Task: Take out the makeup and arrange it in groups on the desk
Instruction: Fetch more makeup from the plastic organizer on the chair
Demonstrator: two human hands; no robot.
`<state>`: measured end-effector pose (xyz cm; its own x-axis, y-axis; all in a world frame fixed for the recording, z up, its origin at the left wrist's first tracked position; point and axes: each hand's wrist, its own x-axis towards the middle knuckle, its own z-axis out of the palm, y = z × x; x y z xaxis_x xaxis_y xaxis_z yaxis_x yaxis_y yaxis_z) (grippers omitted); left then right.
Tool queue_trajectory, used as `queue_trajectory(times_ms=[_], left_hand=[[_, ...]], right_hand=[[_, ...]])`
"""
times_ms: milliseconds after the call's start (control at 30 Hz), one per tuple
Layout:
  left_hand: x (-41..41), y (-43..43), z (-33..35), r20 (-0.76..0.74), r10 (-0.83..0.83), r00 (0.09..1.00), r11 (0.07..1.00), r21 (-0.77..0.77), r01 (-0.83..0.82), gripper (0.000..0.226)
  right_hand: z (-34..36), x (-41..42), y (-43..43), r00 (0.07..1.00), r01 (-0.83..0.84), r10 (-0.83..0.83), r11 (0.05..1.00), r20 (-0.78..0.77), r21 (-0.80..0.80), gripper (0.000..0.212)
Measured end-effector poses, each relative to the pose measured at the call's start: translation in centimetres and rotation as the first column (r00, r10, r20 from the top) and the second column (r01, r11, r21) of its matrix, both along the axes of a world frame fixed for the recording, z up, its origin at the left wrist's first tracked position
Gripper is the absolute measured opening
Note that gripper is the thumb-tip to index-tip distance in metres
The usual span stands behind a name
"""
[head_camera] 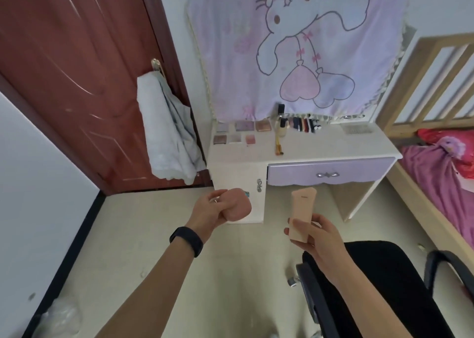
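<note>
My left hand [213,213] grips a round peach-coloured compact or puff [237,205] in the air in front of the desk. A tall peach tube [302,209] stands upright in the grip of my right hand [315,235]. Both hands are well short of the white desk [333,145]. On the desktop lie several flat eyeshadow palettes [241,132] in two rows at the left, a clear bottle [282,127] beside them, a row of several dark lipsticks [305,125], and a yellow stick [278,145] nearer the front.
A lilac drawer [331,174] fronts the desk. A black office chair [384,286] stands at my lower right. A bed with pink bedding [441,173] is at the right, a brown door [77,81] with a hanging cloth [166,132] at the left.
</note>
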<state>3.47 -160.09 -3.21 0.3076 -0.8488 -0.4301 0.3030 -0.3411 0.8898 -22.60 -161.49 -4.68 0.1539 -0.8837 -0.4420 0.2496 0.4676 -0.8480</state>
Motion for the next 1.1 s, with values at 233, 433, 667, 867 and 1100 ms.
queue_trajectory(times_ms=[233,433,667,867,1100], left_hand=[[3.4,-10.8,-0.7,-0.012,-0.042,0.999,0.999,0.009,0.042,0.038],[6.3,-19.2,-3.1,-0.094,-0.053,0.994,0.998,0.041,0.057,0.039],[11.0,-30.1,-5.7,-0.113,-0.086,0.990,0.984,0.147,0.103,0.039],[14.5,-38.2,-8.4,-0.093,-0.150,0.984,0.950,0.262,0.169,0.037],[14.5,-43.9,-12.3,-0.094,-0.186,0.978,0.907,0.367,0.208,0.033]], right_hand=[[-0.8,2.6,-10.8,0.997,-0.049,0.050,0.999,-0.061,0.019,0.027],[-3.3,5.9,-18.4,0.987,-0.097,0.102,0.994,-0.124,0.046,0.027],[-5.3,10.5,-27.5,0.982,-0.071,0.089,0.991,-0.166,0.114,0.034],[-8.1,13.0,-34.6,0.944,0.034,0.013,0.990,-0.331,0.136,0.023],[-11.7,11.4,-42.5,0.769,0.040,0.013,0.997,-0.639,0.070,0.019]])
